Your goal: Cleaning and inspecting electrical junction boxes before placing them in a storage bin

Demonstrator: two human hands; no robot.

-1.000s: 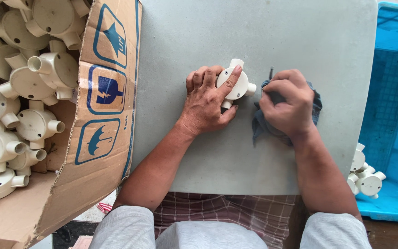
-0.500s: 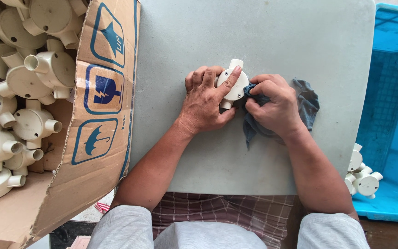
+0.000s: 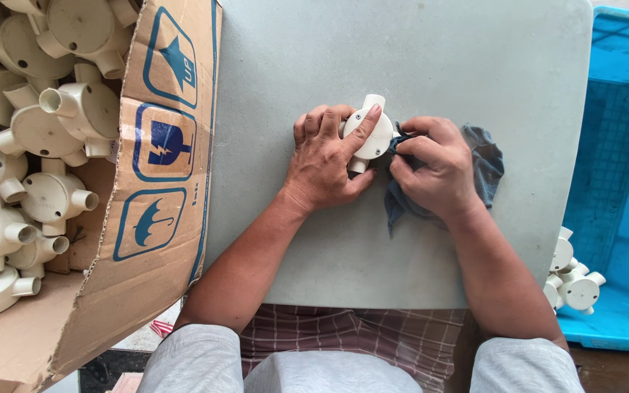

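My left hand (image 3: 323,159) grips a cream round plastic junction box (image 3: 371,135) with short pipe outlets, pressing it onto the grey table (image 3: 402,51). My right hand (image 3: 434,169) is closed on a dark blue-grey cloth (image 3: 483,164) and pushes a fold of it against the box's right side. Part of the cloth spreads on the table behind and under my right hand.
An open cardboard carton (image 3: 151,182) at the left holds several more cream junction boxes (image 3: 45,131). A blue plastic crate (image 3: 620,145) stands at the right, with a few junction boxes (image 3: 573,280) in its near corner. My knees sit under the table's near edge.
My right hand has moved left with the cloth, from beside the box to against its right side. My left hand keeps holding the box in place.
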